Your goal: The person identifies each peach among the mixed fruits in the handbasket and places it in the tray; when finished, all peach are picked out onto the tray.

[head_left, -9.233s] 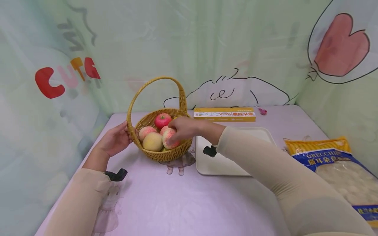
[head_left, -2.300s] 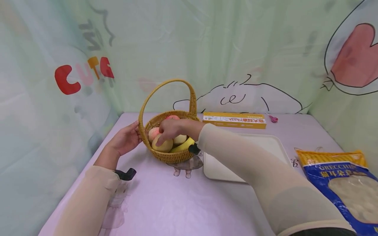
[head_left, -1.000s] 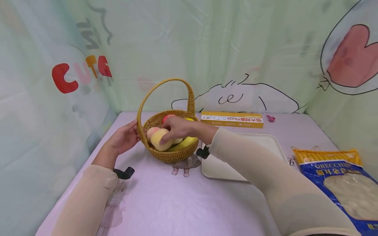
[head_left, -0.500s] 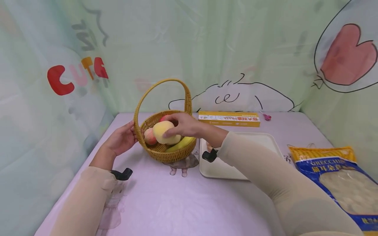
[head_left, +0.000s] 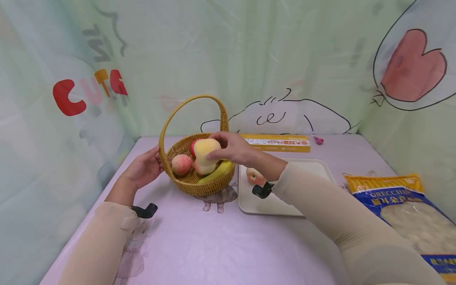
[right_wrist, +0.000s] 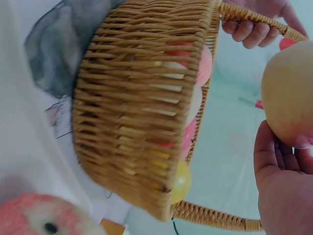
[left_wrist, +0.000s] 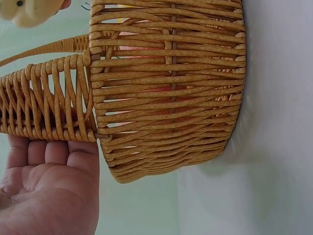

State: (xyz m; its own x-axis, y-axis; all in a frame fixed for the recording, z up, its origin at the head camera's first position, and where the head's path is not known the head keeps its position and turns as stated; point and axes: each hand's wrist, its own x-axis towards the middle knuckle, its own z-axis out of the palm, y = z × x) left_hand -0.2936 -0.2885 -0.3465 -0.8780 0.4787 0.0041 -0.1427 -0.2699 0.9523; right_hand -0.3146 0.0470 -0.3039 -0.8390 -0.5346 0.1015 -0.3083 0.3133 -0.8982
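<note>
In the head view my right hand grips a pale yellow apple, raised over the wicker basket. The right wrist view shows the same yellow apple against my curled fingers. My left hand holds the base of the basket's handle at the left side, fingers curled behind it. Inside the basket lie a speckled pink peach, a red apple mostly hidden, a pale pinkish fruit and a yellow banana.
Right of the basket is a white tray bearing a speckled pink fruit, partly hidden by my right wrist. Behind the tray stands a yellow pasta box. A pasta bag lies at far right, and a small pink flower-like item at the back.
My right hand has lifted the yellow apple up and rightward from the basket. The speckled fruit it gripped earliest has left the basket; a speckled one now shows on the tray. My left hand stays put.
</note>
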